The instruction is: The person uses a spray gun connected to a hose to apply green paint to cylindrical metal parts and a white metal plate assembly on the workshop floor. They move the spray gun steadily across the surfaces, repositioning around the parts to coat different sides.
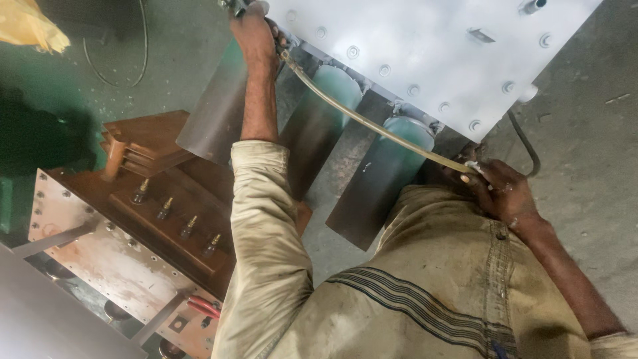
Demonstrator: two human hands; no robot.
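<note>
My left hand [256, 36] reaches far forward and is closed around a metal spray nozzle [238, 6] at the top edge of the view. A yellowish hose [372, 123] runs from that nozzle back across to my right hand [498, 189], which grips it close to my chest. The hose passes over the bolted edge of a grey painted metal cover [432, 46]. Under that cover's edge stand teal-green rounded tubes [385, 166] and flat grey fins [212, 119].
A rusty brown metal unit [119, 259] with a row of small brass terminals [176, 216] lies at the left. A black cable [526, 146] hangs by the cover's corner. Concrete floor [585, 133] lies to the right, and a yellow bag [26, 26] sits top left.
</note>
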